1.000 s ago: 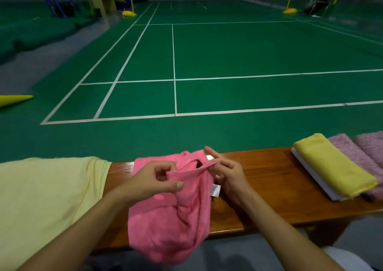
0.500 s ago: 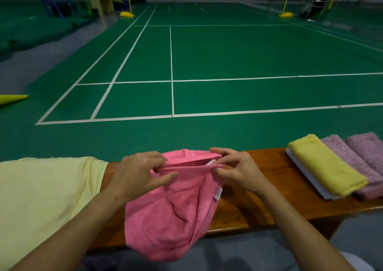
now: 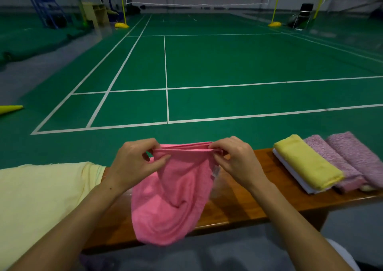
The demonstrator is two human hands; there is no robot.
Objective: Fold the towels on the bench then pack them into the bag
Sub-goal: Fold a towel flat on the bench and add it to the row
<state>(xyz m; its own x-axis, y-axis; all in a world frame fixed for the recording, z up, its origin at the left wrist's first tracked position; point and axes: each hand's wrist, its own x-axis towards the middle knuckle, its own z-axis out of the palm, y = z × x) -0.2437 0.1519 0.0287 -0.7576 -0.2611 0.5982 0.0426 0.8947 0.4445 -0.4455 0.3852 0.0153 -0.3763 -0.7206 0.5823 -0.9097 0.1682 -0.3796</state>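
— From the head view, what do we have hold of?

— We hold the pink towel [image 3: 172, 196] up over the wooden table [image 3: 244, 200]. Our left hand [image 3: 134, 163] pinches one end of its gathered top edge, our right hand [image 3: 234, 160] pinches the other, and the rest sags down past the table's front edge.

— And around that pink towel?

— To its right on the table lies a folded yellow towel [image 3: 306, 163] on top of a white one [image 3: 294, 177], touching two folded mauve towels [image 3: 342, 160]. To its left a pale yellow cloth [image 3: 41, 198] lies spread. Beyond it stretches the green court floor [image 3: 228, 63].
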